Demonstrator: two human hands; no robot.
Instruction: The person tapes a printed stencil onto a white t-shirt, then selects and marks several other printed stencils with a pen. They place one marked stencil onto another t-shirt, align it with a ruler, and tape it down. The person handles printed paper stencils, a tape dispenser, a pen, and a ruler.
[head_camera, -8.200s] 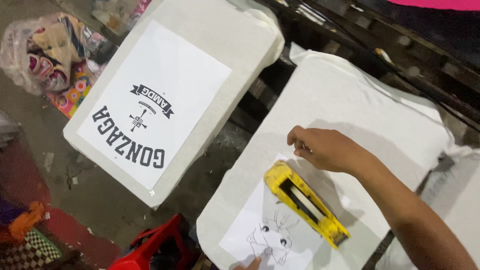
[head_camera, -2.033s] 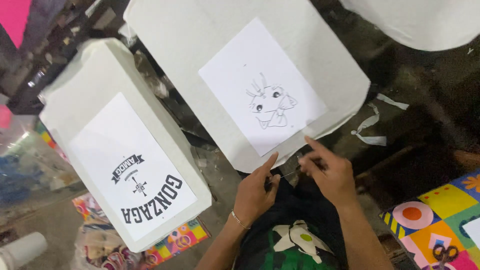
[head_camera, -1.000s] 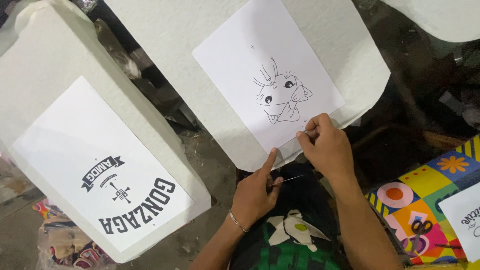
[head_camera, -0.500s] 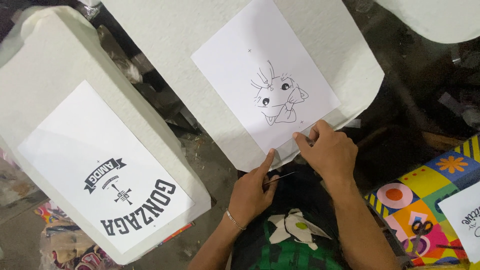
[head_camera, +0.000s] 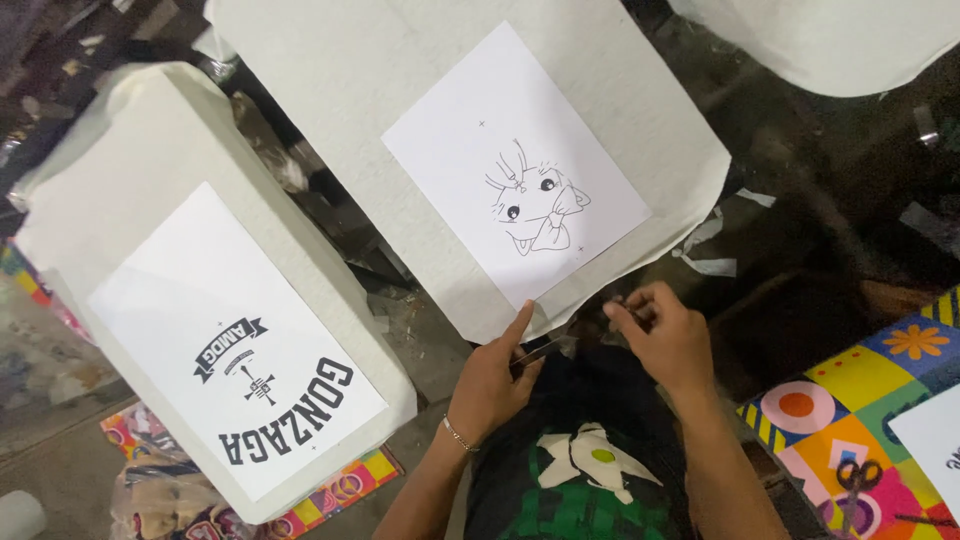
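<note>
Two white padded boards sit side by side: the left board (head_camera: 200, 300) carries a sheet with a black emblem (head_camera: 235, 340), the middle board (head_camera: 440, 130) a cartoon line drawing (head_camera: 515, 160). At its near edge, the left hand (head_camera: 495, 375) and right hand (head_camera: 665, 335) pinch a thin strip (head_camera: 560, 345) stretched between them.

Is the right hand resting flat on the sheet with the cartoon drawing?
No, the right hand is off the drawing sheet, pinching something below its lower edge.
</note>
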